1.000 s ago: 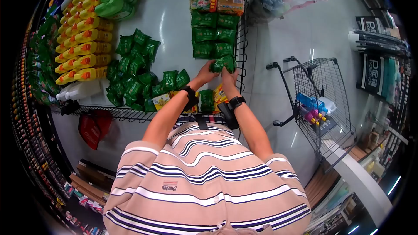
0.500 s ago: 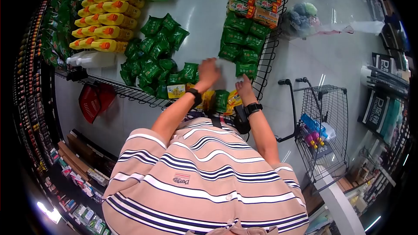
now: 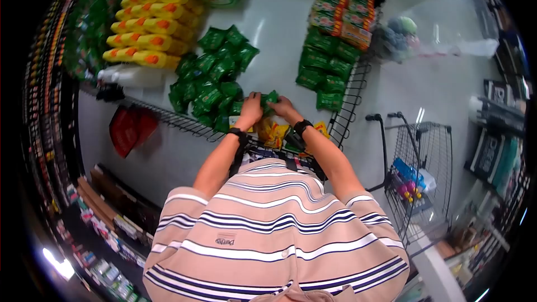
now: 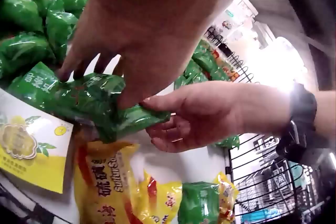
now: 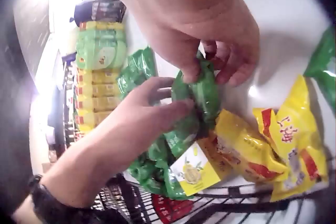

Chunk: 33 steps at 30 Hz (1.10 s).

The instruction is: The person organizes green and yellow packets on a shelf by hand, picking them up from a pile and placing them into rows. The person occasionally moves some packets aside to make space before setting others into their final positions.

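In the head view both hands meet low over the display surface, at the right end of a loose heap of green plastic packets (image 3: 207,72). My left hand (image 3: 251,109) holds a green packet (image 4: 86,100), fingers over its far side and thumb on the near side. Facing it, my right hand (image 3: 286,110) pinches a green packet (image 5: 209,95) between thumb and fingers. A white-and-yellow box with a lemon picture (image 4: 37,142) lies beside the left hand. Yellow packets with red print (image 4: 105,182) lie just below the hands, next to another green packet (image 4: 199,203).
Green packets in neat rows (image 3: 321,59) line the right side, with stacked soap packs (image 3: 341,14) behind. Yellow bottles (image 3: 148,28) stand at left. A black wire rail (image 3: 352,98) edges the display. A shopping cart (image 3: 425,151) stands right; a red basket (image 3: 131,128) lies lower left.
The right hand has left the green packet at the end of the right-hand rows and moved left beside the left hand. Both hands now hold green packaging at the heap's edge.
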Motion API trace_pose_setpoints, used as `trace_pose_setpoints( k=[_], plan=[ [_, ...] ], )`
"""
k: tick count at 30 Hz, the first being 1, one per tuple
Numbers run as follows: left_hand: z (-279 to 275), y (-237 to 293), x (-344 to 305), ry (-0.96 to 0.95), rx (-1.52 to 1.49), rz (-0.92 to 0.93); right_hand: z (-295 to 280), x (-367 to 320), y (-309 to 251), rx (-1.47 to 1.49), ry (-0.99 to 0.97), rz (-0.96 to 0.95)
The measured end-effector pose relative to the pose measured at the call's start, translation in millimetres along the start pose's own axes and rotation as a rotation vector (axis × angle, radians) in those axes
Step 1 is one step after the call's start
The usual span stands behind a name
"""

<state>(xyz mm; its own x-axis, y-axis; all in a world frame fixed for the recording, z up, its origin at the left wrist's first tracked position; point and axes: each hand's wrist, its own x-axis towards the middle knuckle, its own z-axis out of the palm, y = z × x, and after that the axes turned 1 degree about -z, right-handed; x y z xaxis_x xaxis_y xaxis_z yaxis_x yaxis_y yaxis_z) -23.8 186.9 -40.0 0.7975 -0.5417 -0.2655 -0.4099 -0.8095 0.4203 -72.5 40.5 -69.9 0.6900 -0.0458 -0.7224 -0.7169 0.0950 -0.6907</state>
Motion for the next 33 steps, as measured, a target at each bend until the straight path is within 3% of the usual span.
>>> trace_pose_setpoints(
  k=[1,3,4,6,7,9,10,12,14,17,18,20,22,24,25,27,29,30,31,32,33],
  plan=[
    [-14,17,-1,-0.02,-0.008,-0.02,-8,-5,-1,0.012,0.038,0.008],
    [-7,28,7,0.159,0.071,0.103,-28,-24,-4,0.15,0.138,-0.054],
    [-11,46,12,0.147,0.054,0.126,-39,-37,-10,0.275,0.168,-0.046],
    [-23,78,31,-0.143,-0.722,-0.268,-67,-59,-25,0.32,0.217,-0.086],
    [-19,93,40,-0.155,-0.732,-0.259,-81,-65,-25,0.36,0.237,-0.129],
    [-10,125,60,-0.102,-1.041,-0.191,-109,-70,-24,0.423,0.29,-0.239],
    [0,134,75,-0.105,-1.051,-0.183,-125,-70,-26,0.433,0.377,-0.245],
    [16,155,105,0.023,-0.905,0.011,-152,-66,-36,0.433,0.468,-0.256],
    [10,182,126,0.041,-0.884,0.036,-173,-63,-50,0.429,0.636,-0.318],
    [12,204,153,0.06,-0.882,0.072,-196,-43,-58,0.373,0.642,-0.338],
    [17,204,159,0.039,-0.74,0.063,-199,-38,-57,0.264,0.669,-0.275],
    [27,198,162,0.019,-0.597,0.044,-200,-31,-51,0.357,0.65,-0.198],
    [25,184,153,0.086,-0.675,0.207,-197,-19,-43,0.443,0.606,-0.119],
    [5,165,131,0.091,-0.599,0.19,-189,-11,-20,0.275,0.81,-0.255],
    [-3,152,116,0.084,-0.531,0.18,-181,-15,-15,0.275,0.785,-0.238],
    [-10,108,90,0.135,-0.463,0.131,-160,-25,-13,0.147,0.924,-0.267],
    [-30,70,62,0.074,0.012,0.008,-131,-41,-16,0.087,0.887,-0.282],
    [-34,51,52,0.074,0.017,0.005,-118,-38,-7,0.002,0.698,-0.332],
    [-32,32,43,-0.076,0.097,-0.037,-106,-33,1,-0.082,0.513,-0.382],
    [-29,16,37,-0.224,0.176,-0.078,-89,-30,6,-0.221,0.443,-0.401],
    [-21,3,34,-0.219,0.177,-0.073,-68,-26,13,-0.359,0.372,-0.416]
  ],
)
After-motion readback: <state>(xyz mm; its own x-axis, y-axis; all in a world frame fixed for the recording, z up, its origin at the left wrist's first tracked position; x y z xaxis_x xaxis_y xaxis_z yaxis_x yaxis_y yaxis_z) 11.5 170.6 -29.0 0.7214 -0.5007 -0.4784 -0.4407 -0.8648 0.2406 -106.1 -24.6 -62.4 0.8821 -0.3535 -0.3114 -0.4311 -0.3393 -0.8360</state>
